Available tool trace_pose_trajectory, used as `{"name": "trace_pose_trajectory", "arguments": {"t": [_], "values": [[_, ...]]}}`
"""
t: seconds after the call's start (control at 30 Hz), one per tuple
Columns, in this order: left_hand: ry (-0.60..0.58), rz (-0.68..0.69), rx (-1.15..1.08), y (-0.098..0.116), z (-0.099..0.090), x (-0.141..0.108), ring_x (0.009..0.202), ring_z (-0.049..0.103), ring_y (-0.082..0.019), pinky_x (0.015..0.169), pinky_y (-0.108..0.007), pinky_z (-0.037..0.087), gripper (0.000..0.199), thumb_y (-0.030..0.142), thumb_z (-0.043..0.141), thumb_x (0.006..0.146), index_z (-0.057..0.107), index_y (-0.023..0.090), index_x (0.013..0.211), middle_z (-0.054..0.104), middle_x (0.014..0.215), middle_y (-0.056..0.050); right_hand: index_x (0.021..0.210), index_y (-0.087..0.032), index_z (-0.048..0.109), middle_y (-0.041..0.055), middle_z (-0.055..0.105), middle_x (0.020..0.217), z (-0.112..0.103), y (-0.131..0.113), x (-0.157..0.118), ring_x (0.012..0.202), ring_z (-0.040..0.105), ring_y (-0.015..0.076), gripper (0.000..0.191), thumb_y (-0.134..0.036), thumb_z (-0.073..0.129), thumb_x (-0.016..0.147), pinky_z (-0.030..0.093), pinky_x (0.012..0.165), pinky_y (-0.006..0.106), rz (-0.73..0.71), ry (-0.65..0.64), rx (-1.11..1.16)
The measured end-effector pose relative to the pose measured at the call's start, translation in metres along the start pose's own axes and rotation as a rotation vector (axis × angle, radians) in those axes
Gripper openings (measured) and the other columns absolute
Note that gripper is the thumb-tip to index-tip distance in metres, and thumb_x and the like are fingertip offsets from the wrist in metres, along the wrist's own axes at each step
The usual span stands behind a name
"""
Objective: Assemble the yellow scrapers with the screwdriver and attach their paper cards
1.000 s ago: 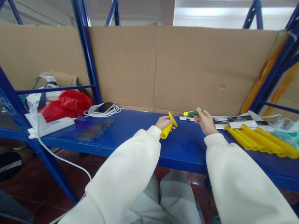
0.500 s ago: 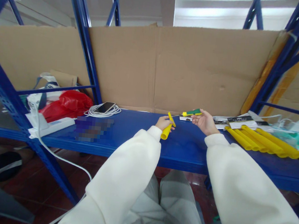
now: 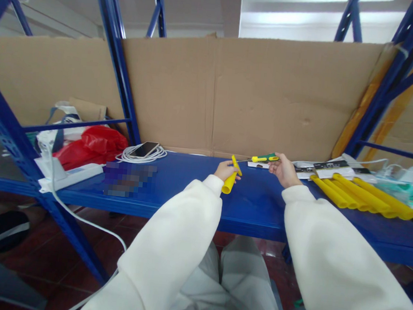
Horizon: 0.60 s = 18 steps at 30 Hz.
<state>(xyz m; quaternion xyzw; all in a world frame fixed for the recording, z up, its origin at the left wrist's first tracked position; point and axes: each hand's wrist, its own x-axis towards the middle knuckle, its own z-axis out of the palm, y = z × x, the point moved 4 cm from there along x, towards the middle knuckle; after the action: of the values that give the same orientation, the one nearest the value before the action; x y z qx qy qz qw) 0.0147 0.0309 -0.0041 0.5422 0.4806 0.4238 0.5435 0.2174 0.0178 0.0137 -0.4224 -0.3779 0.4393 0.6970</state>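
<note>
My left hand is closed around a yellow plastic tube with a crosspiece at its upper end, its open lower end facing me. From the right, a green-and-yellow screwdriver points at the tube's upper part, its thin shaft running to it. Whether the tip sits in a screw is too small to tell. My right hand grips the back end of the screwdriver handle with its fingertips. Several similar yellow tubes lie side by side at the right on the blue shelf.
A cardboard panel stands behind the shelf. At left are a phone on a coiled white cable, a red bag and a white power strip. Printed papers and a clear bag lie at right.
The screwdriver handle has turned, with more yellow facing me. My right hand has shifted slightly right toward the handle's end, while my left hand and the tube stay put.
</note>
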Motion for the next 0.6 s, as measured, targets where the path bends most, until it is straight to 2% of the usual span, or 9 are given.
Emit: {"name": "trace_pose_trajectory", "arguments": {"t": [0.13,0.23,0.3,0.47,0.6], "values": [[0.003,0.013,0.022,0.0013,0.0003,-0.0015,0.053,0.066,-0.013,0.049,-0.02,0.05,0.055,0.001,0.056,0.081,0.051,0.01,0.136,0.074,0.092,-0.013,0.081,-0.018,0.059,-0.0035,0.053,0.047,0.0002,-0.0008,-0.0017,0.038,0.045,0.0075,0.015,-0.03,0.059,0.091,0.034,0.034,0.015,-0.05,-0.014,0.0],[0.01,0.014,0.027,0.0023,0.0002,-0.0029,0.052,0.065,-0.012,0.048,-0.019,0.05,0.054,0.001,0.056,0.081,0.052,0.009,0.134,0.074,0.093,-0.013,0.083,-0.019,0.061,-0.0036,0.055,0.05,-0.0002,-0.0015,-0.0017,0.041,0.049,0.007,0.022,-0.04,0.068,0.086,0.036,0.036,0.015,-0.073,-0.052,0.008],[0.022,0.019,0.02,0.0033,-0.0003,-0.0039,0.05,0.064,-0.011,0.048,-0.019,0.049,0.055,0.001,0.057,0.081,0.051,0.009,0.135,0.074,0.092,-0.013,0.083,-0.02,0.061,-0.0026,0.058,0.051,-0.0005,-0.0009,-0.0016,0.041,0.05,0.0072,0.026,-0.045,0.067,0.085,0.039,0.038,0.015,-0.037,-0.077,0.002],[0.061,0.041,-0.011,0.0053,-0.002,-0.0048,0.047,0.062,-0.01,0.046,-0.019,0.047,0.058,0.002,0.055,0.083,0.047,0.009,0.14,0.073,0.092,-0.012,0.077,-0.02,0.055,0.0013,0.068,0.063,0.0015,0.0005,-0.0025,0.047,0.054,0.0089,0.024,-0.039,0.059,0.092,0.048,0.045,0.019,0.07,-0.164,0.031],[0.077,0.056,-0.007,0.0047,-0.0024,-0.0025,0.048,0.062,-0.01,0.046,-0.02,0.047,0.058,0.002,0.054,0.083,0.047,0.009,0.14,0.073,0.093,-0.012,0.073,-0.02,0.051,-0.0009,0.062,0.058,0.0011,0.0012,-0.0006,0.046,0.052,0.0086,0.026,-0.036,0.062,0.091,0.046,0.045,0.018,0.062,-0.174,0.033]]}}
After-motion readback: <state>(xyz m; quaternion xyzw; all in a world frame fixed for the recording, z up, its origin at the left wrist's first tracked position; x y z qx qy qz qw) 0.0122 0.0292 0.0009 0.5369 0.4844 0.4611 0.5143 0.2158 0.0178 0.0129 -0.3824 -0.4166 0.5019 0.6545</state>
